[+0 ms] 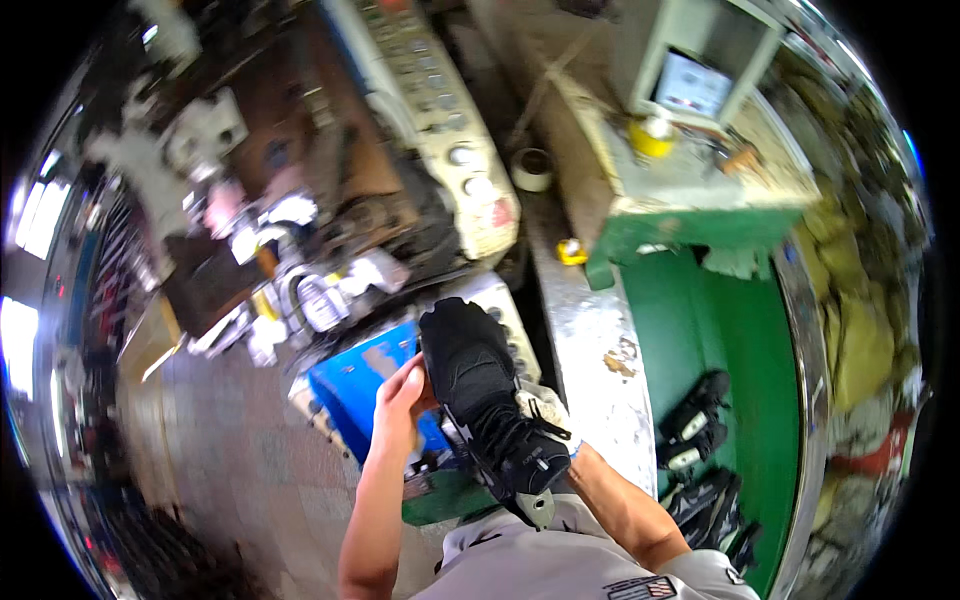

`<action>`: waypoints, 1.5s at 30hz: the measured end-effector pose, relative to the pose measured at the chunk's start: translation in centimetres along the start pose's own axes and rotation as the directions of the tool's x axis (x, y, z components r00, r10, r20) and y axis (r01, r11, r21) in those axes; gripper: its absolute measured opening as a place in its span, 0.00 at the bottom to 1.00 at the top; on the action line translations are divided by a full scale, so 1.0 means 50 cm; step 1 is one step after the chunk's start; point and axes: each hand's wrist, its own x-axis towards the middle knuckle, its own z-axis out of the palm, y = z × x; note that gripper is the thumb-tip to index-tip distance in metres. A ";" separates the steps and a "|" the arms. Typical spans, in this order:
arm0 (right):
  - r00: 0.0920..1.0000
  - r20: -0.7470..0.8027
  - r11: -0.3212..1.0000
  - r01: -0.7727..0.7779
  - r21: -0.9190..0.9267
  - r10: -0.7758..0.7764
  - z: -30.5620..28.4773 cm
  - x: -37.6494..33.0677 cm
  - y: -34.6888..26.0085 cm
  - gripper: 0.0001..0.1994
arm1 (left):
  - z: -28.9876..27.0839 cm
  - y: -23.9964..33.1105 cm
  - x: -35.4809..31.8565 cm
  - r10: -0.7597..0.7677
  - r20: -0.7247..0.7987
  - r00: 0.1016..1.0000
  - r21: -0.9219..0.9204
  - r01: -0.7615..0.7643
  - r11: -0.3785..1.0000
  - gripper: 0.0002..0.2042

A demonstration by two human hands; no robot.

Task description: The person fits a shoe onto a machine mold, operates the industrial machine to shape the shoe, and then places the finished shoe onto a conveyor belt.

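A black lace-up shoe is in front of my body, its toe pointing away from me and its collar with a pull loop toward my shirt. My bare left hand grips the shoe's left side near the toe, thumb along the edge. On the other side, my right hand, in a whitish glove, holds the shoe beside the laces. The right fingers are partly hidden by the shoe. Below the shoe is a blue machine part with a worn top.
At the left stands a machine with shiny metal parts. A control panel with round buttons rises ahead. To the right, several black shoes lie in a green trough. A worn metal ledge runs beside it. A yellow tape roll sits there.
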 end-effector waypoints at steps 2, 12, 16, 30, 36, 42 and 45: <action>0.989 -0.127 0.995 -0.063 0.072 0.072 0.112 0.003 -0.013 0.16 | -0.058 0.035 -0.002 0.021 0.035 0.999 -0.101 -0.017 0.995 0.24; 0.996 0.015 0.958 -0.078 -0.275 0.086 0.254 0.118 0.075 0.37 | -0.254 0.064 -0.040 0.027 -0.446 0.895 -0.050 -0.055 0.997 0.13; 0.996 0.032 0.956 -0.071 -0.284 0.084 0.330 0.151 0.085 0.41 | -0.287 0.073 -0.041 0.098 -0.530 0.842 -0.114 -0.186 0.976 0.15; 0.988 0.152 0.915 0.092 -0.394 -0.034 0.334 0.241 0.140 0.37 | -0.338 0.063 -0.033 0.260 -0.563 0.784 -0.169 -0.417 0.893 0.22; 0.989 0.136 0.959 0.099 -0.264 -0.065 0.376 0.278 0.147 0.35 | -0.329 0.096 -0.008 0.290 -0.598 0.747 -0.149 -0.460 0.875 0.24; 1.000 -0.003 0.993 0.005 -0.120 -0.006 0.428 0.298 0.162 0.29 | -0.343 0.101 0.019 0.311 -0.574 0.757 -0.205 -0.500 0.841 0.24; 0.998 -0.055 0.989 0.007 -0.145 -0.015 0.391 0.315 0.194 0.22 | -0.339 0.058 0.011 0.233 -0.554 0.799 -0.139 -0.364 0.921 0.22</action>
